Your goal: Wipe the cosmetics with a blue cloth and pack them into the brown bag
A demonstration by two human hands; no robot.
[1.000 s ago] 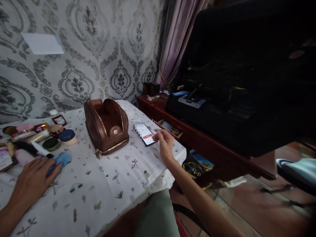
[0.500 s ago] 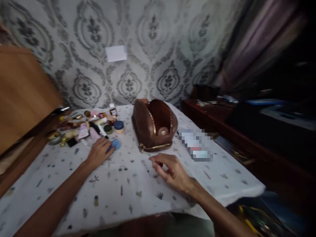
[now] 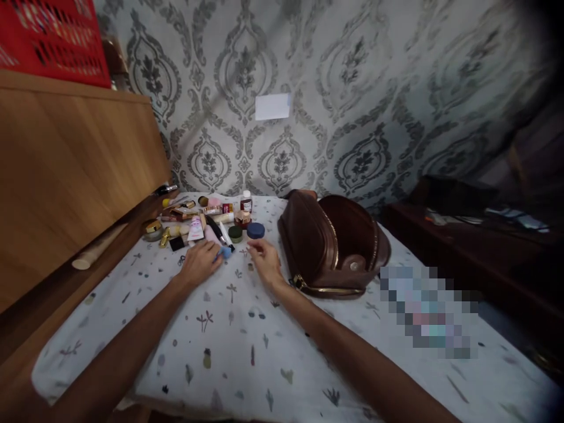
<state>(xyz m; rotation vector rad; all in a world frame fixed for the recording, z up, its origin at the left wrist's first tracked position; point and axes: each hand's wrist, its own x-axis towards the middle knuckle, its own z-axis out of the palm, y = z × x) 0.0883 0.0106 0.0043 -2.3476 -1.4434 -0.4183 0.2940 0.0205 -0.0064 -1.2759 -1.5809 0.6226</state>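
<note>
My left hand [image 3: 200,262] lies low on the table with curled fingers, its thumb side against a small blue item [image 3: 225,252] whose kind is partly hidden. My right hand [image 3: 265,261] is beside a jar with a blue lid [image 3: 255,230], fingertips near its front edge, slightly bent and apart. A dark green-lidded jar [image 3: 235,234] stands left of that jar. A white tube [image 3: 226,233] and a pinkish tube with a print [image 3: 195,229] lie just beyond my left hand. The brown cosmetic bag [image 3: 308,247] sits unzipped at my right forearm.
More cosmetics, among them a small white-capped bottle [image 3: 246,202] and a gold-lidded jar [image 3: 152,229], spread toward the wall. A wooden cabinet [image 3: 79,176] carrying a red basket [image 3: 53,41] borders the left. A pixelated object [image 3: 427,311] lies to the right on the patterned tablecloth [image 3: 229,352].
My right hand has moved left from in front of the bag to the blue-lidded jar. The view has turned left and closer; my left hand stays by the blue item.
</note>
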